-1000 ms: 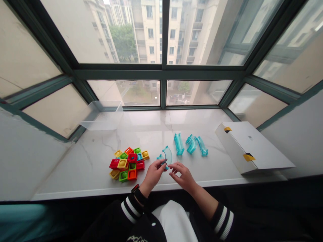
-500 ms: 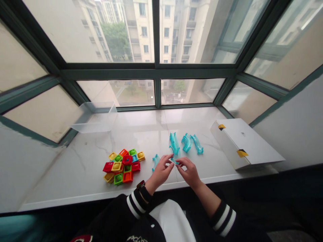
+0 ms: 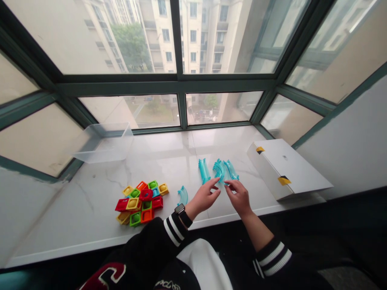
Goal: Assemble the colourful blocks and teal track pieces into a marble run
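Note:
My right hand [image 3: 238,196] pinches the near end of a translucent blue curved track piece [image 3: 223,173], beside the other blue curved pieces [image 3: 217,166]. My left hand [image 3: 207,197] is just left of it, thumb and fingers apart, fingertips near the curve's lower end; whether they touch it I cannot tell. A straight blue track piece [image 3: 204,171] lies beyond my left hand. To the right of the curves is a wavy blue track piece [image 3: 232,170]. Another curved blue piece [image 3: 182,195] lies alone by my left wrist.
A pile of red, yellow, green and blue plastic blocks [image 3: 142,203] is on the left of the white marble sill [image 3: 99,201]. A clear plastic bin [image 3: 102,149] stands at the back left. A white box [image 3: 290,165] with yellow-black tape lies on the right, before the windows.
Both hands have moved right and away from me, carrying the curved piece from beside the straight track to the other curves. The left fingers have spread. The view has shifted a little.

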Action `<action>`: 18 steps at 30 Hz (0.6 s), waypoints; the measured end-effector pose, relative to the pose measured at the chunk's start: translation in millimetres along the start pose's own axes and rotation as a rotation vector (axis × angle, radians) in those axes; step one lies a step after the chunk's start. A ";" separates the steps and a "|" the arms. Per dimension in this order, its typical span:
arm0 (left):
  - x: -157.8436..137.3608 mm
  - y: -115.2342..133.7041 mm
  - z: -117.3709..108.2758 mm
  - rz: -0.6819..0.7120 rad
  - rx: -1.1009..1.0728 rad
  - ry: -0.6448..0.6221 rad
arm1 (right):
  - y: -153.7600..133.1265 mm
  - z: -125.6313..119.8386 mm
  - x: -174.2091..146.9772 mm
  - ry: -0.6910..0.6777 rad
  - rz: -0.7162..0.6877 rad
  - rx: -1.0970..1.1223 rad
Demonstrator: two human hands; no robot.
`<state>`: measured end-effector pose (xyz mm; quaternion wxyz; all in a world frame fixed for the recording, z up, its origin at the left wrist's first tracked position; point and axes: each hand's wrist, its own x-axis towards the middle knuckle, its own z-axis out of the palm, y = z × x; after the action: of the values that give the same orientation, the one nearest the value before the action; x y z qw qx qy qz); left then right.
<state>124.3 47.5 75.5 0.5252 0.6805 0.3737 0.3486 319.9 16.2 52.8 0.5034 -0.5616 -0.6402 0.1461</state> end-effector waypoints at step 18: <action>53.2 -16.0 12.2 -0.194 -0.165 0.040 | 37.4 13.2 37.4 -0.001 -0.007 -0.139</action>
<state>158.0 91.2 61.7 0.6030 0.5885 0.4182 0.3392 335.7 65.7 36.7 0.4635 -0.5927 -0.6511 0.0999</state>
